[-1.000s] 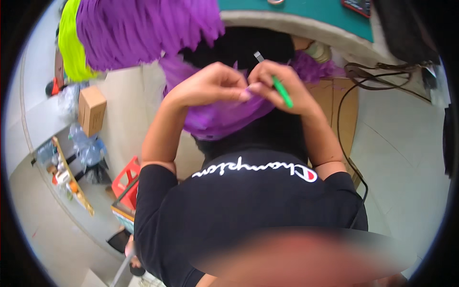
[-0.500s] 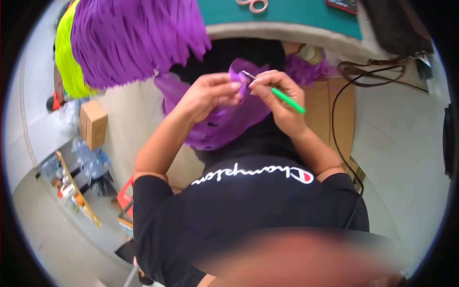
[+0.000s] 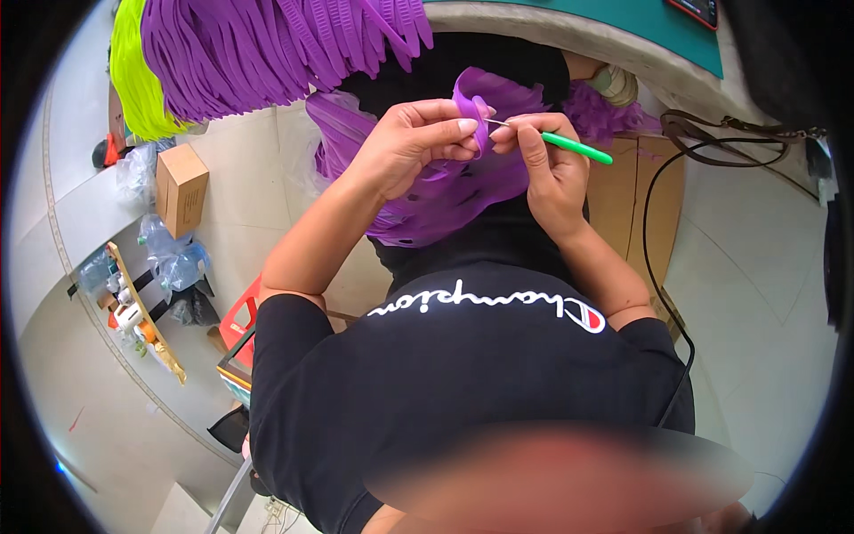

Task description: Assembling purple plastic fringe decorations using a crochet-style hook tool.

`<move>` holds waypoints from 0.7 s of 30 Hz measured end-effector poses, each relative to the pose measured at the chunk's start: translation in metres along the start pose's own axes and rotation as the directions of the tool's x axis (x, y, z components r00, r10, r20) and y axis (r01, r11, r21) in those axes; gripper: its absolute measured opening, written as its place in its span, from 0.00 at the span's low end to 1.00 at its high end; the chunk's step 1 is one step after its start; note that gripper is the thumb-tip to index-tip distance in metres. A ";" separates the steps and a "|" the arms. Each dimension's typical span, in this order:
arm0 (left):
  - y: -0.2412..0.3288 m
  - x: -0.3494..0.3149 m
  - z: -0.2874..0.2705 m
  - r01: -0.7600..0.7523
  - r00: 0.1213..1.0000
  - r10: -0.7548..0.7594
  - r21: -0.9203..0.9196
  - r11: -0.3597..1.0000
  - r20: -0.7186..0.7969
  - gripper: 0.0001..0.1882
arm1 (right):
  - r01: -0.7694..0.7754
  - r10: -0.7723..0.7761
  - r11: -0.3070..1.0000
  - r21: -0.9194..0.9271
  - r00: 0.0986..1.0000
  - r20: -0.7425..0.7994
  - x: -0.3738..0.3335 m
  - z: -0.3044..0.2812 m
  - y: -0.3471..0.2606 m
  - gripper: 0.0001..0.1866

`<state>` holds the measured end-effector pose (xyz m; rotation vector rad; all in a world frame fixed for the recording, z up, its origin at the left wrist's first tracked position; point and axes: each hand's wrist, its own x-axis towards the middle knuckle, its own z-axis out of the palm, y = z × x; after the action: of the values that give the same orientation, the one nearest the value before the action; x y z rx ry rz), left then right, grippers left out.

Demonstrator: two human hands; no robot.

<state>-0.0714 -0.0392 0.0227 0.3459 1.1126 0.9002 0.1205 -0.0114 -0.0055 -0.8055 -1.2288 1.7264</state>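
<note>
Vivid purple is showing on the folded plastic strip [image 3: 470, 111] pinched at the fingertips, and the same purple is running through the slotted sheet [image 3: 436, 191] draped below and the fringed bundle of strips [image 3: 267, 49] up top. Neon yellow-green is glowing on the fringed bundle [image 3: 133, 71] beside it. The thin hook tool [image 3: 569, 145] is showing a bright green handle and a silvery metal tip. Plain brown is covering the small cardboard box [image 3: 181, 187], and teal is spreading across the tabletop mat [image 3: 640, 22].

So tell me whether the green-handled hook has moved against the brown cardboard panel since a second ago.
Cannot tell: the green-handled hook sits differently against the brown cardboard panel, but the head camera itself shifted, so real movement is unclear.
</note>
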 end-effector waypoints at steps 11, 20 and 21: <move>-0.001 0.003 -0.001 -0.016 1.000 0.016 0.029 0.999 -0.006 0.14 | 0.009 -0.009 1.000 -0.003 1.000 -0.017 -0.001 0.002 0.000 0.10; -0.005 -0.001 0.004 -0.146 0.987 0.156 0.173 0.974 -0.046 0.13 | 0.076 -0.046 0.859 -0.506 0.996 0.072 0.000 0.007 -0.013 0.09; -0.005 -0.001 0.004 -0.161 0.985 0.169 0.178 0.971 -0.032 0.13 | 0.119 -0.101 0.838 -0.532 0.993 0.063 0.001 0.007 -0.010 0.08</move>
<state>-0.0659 -0.0428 0.0216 0.5719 1.2232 0.9632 0.1166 -0.0117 0.0063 -1.0036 -1.7845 1.3111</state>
